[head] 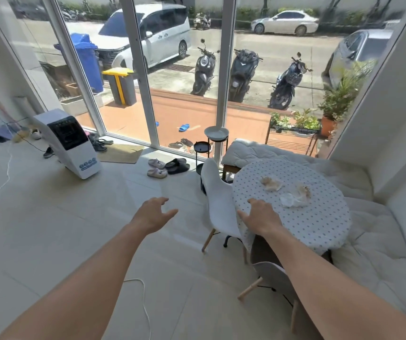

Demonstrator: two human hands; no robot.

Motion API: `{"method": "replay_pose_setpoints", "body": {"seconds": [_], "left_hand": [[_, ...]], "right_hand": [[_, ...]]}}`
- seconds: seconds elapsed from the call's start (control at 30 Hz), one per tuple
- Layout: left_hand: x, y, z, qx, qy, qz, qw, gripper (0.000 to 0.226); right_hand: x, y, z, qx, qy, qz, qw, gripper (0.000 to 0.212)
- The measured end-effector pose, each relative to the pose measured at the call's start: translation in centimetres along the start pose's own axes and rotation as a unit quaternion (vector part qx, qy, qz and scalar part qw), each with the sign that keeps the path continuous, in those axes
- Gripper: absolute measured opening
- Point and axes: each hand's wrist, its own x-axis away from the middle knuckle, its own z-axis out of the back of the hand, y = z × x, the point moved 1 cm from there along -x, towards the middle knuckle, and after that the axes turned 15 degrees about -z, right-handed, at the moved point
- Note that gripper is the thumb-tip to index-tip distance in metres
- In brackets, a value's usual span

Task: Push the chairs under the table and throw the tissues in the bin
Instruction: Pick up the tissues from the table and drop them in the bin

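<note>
A round table point(319, 224) with a dotted white cloth stands at the right. Several crumpled tissues lie on it: one point(270, 183) near the far side, others point(292, 199) nearer the middle. A white chair point(218, 200) with wooden legs stands close against the table's left edge. A second white chair point(274, 274) sits near the front, partly hidden by my right forearm. My right hand point(261, 215) hovers open over the table's left edge beside the first chair. My left hand point(154, 213) is open in the air to the left of that chair. No indoor bin is visible.
A white air cooler point(70, 143) stands on the tiled floor at left, with a cable point(145, 305) trailing across the floor. Slippers point(167, 166) lie by the glass door. A black plant stand point(215, 136) and cushioned bench point(295, 155) are behind the table.
</note>
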Motion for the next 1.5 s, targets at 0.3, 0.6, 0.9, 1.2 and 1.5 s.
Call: {"method": "replay_pose_setpoints", "body": {"seconds": [0.3,0.6,0.9,1.2,1.5], "left_hand": [[-7.7,-9.1,4.1,-0.001,-0.023,-0.011,1.0,0.076],[-16.5,-12.7,5.8,-0.003,-0.046,-0.041,0.998,0.074],[-30.8,-14.5,6.8,-0.005,-0.072,-0.074,0.995,0.073],[-45.5,-15.2,7.3,-0.016,-0.117,-0.099,0.988,0.07],[-60.5,-14.7,4.7,-0.023,-0.191,-0.191,0.962,0.067]], "right_hand": [[-5.5,-8.1,-2.2,0.01,0.008,-0.041,0.999,0.066],[-11.8,-12.2,-3.2,0.004,0.007,-0.09,0.996,0.067],[-23.7,-15.5,-4.0,-0.022,-0.008,-0.138,0.99,0.068],[-35.5,-17.1,-5.7,-0.042,-0.039,-0.216,0.975,0.066],[-41.1,-18.3,-7.0,-0.064,-0.043,-0.309,0.948,0.069]]}}
